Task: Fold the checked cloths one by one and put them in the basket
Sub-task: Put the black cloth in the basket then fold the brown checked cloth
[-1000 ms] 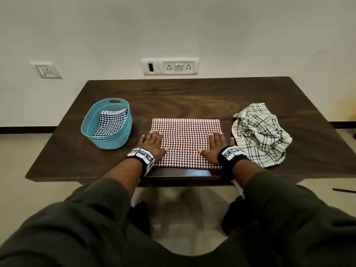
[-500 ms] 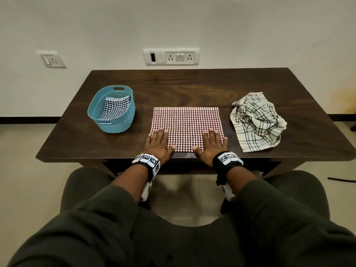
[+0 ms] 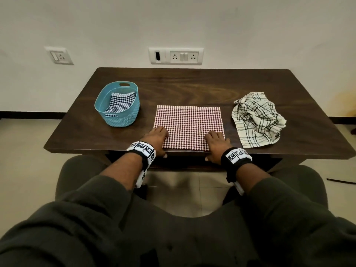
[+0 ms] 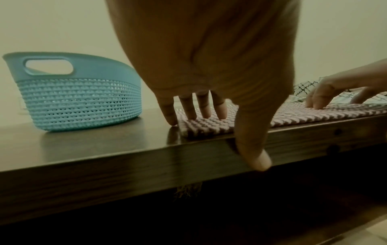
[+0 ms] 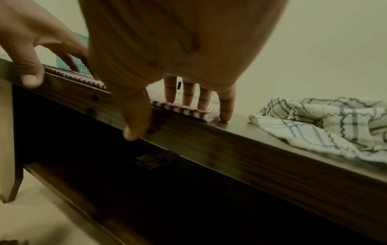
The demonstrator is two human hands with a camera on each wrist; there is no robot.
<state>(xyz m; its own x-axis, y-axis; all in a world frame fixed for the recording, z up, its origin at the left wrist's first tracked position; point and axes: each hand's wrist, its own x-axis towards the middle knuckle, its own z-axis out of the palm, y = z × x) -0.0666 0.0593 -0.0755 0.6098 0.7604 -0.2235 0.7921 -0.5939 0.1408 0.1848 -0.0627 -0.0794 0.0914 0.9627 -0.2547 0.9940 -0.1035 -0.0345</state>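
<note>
A red-and-white checked cloth (image 3: 189,125) lies flat on the table (image 3: 192,89), its near edge at the table's front edge. My left hand (image 3: 157,137) presses straight fingers (image 4: 202,107) on the cloth's near left corner, and its thumb hangs over the table's edge. My right hand (image 3: 216,141) presses straight fingers (image 5: 188,96) on the near right corner in the same way. The teal basket (image 3: 123,116) stands to the left with a folded black-and-white checked cloth (image 3: 120,102) inside. A crumpled cream checked cloth (image 3: 258,118) lies to the right.
The wall behind the table carries a switch and socket plate (image 3: 176,55). A frayed scrap of fabric (image 5: 155,159) shows below the table's front rail. In the left wrist view the basket (image 4: 79,97) stands a hand's width from my left fingers.
Both hands have slid back to the cloth's near corners, and the thumbs now hang over the table's front edge. My head has drawn back and the table looks farther away.
</note>
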